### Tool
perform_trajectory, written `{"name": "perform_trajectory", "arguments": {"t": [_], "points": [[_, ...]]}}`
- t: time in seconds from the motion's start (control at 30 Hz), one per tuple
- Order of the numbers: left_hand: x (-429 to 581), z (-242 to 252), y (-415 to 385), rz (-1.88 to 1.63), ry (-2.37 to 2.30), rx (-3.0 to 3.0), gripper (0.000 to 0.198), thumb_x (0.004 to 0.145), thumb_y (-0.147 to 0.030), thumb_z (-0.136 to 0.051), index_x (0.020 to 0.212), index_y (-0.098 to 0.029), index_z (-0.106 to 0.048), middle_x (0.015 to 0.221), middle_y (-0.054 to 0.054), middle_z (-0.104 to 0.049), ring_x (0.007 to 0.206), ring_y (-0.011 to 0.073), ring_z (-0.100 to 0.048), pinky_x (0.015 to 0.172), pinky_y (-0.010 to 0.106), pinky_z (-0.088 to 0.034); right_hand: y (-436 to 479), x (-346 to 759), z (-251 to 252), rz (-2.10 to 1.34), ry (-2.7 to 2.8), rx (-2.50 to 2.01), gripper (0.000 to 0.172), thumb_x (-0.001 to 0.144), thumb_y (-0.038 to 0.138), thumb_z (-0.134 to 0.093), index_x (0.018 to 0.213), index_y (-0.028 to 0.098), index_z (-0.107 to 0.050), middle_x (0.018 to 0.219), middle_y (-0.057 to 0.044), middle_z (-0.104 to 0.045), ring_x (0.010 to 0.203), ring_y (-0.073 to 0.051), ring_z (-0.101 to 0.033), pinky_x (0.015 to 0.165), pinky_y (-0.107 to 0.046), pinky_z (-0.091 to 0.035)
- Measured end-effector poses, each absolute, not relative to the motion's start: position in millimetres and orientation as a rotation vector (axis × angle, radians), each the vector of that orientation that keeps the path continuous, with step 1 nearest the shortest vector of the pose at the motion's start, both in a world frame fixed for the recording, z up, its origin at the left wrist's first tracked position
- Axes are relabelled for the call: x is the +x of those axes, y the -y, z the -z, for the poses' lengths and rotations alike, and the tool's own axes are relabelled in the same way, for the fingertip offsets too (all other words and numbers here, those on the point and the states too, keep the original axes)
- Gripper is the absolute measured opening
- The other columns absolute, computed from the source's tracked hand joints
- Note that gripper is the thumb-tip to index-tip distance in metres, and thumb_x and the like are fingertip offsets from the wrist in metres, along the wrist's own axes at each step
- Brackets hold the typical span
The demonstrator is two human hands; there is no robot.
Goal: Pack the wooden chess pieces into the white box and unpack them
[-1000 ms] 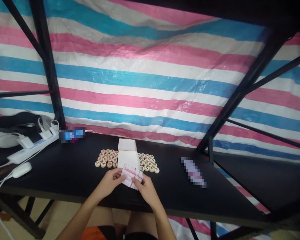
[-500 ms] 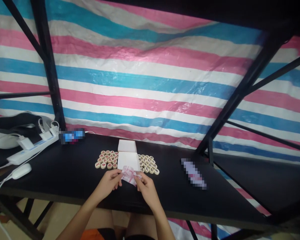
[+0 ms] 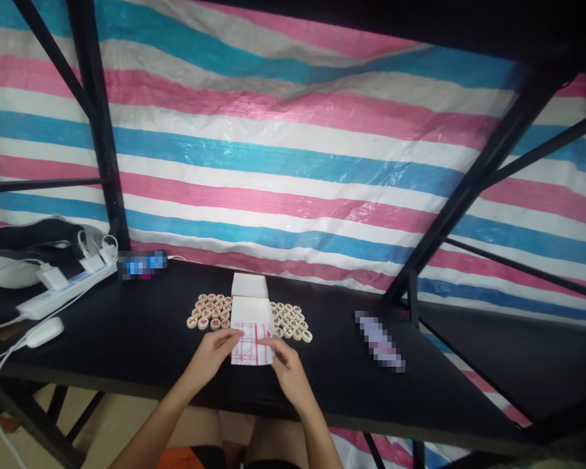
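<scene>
A folded paper Chinese chess board [image 3: 247, 350], white with red grid lines, is held over the near end of an open white box [image 3: 252, 309]. My left hand [image 3: 213, 355] pinches the sheet's left edge between thumb and fingers. At the right edge, my right hand [image 3: 287, 363] has its thumb and fingers closed on the paper. Left of the box lie rows of round chess pieces with red characters [image 3: 215, 323]. Pieces with black characters [image 3: 288, 331] lie in rows on its right, some partly hidden by the box and my right hand.
A white power strip [image 3: 66, 290] with chargers and cables lies on the left of the black table [image 3: 141, 345]. A blurred-out phone-like object [image 3: 142, 264] is at the back left, another blurred object [image 3: 379, 341] on the right. Black metal frame bars [image 3: 102, 150] rise at both sides.
The crumpled-looking paper is now spread flatter and squarer between my hands, showing its red grid. Both hands stay in nearly the same place. The box and the pieces have not moved.
</scene>
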State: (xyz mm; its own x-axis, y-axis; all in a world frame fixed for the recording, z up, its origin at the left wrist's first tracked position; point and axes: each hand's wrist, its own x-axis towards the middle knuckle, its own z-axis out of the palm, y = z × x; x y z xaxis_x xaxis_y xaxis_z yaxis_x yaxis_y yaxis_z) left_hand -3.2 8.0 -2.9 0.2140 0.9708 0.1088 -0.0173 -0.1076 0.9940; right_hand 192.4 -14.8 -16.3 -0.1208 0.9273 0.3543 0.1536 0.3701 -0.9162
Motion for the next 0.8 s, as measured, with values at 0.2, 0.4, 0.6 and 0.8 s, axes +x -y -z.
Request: {"name": "perform_trajectory", "arguments": {"t": [0.2,0.4,0.6,0.8], "points": [[-2.5,8.2,-10.2,-1.132,-1.043,1.492,0.036,0.073,-0.037,-0.061,0.098,-0.012,-0.067,0.062,-0.001,-0.061,0.059,0.0137,-0.053,0.058,0.024,-0.041,12.3,193.3,22.4,-0.876,1.594,-1.041,0.050,0.062,0.008,-0.037,0.097,0.022,-0.070,0.094,-0.003,-0.065,0.081,-0.018,-0.057,0.072,-0.026,-0.044],[-1.5,9.0,-11.8,-1.141,-1.061,1.470,0.046,0.074,-0.038,-0.057,0.112,-0.012,-0.060,0.081,0.005,-0.064,0.061,0.0127,-0.055,0.056,0.024,-0.044,-19.3,207.1,8.5,-0.705,1.716,-1.158,0.056,0.062,0.006,-0.036,0.106,0.022,-0.068,0.099,-0.003,-0.063,0.082,-0.017,-0.056,0.075,-0.027,-0.044],[1.5,12.3,-13.7,-1.096,-1.128,1.492,0.041,0.071,-0.042,-0.057,0.099,-0.014,-0.068,0.122,0.014,-0.054,0.066,0.0138,-0.060,0.056,0.026,-0.047,-58.3,208.2,-17.5,-0.509,2.068,-1.383,0.055,0.069,0.001,-0.036,0.111,0.020,-0.065,0.107,-0.005,-0.065,0.095,-0.017,-0.057,0.087,-0.028,-0.040],[0.7,19.0,-15.3,-1.082,-1.124,1.596,0.034,0.076,-0.035,-0.055,0.098,-0.014,-0.070,0.112,0.013,-0.062,0.070,0.0155,-0.060,0.063,0.029,-0.049,-62.6,199.1,-19.6,-0.217,2.363,-1.484,0.050,0.071,-0.003,-0.040,0.108,0.016,-0.067,0.108,-0.011,-0.063,0.102,-0.021,-0.054,0.091,-0.029,-0.037]]}}
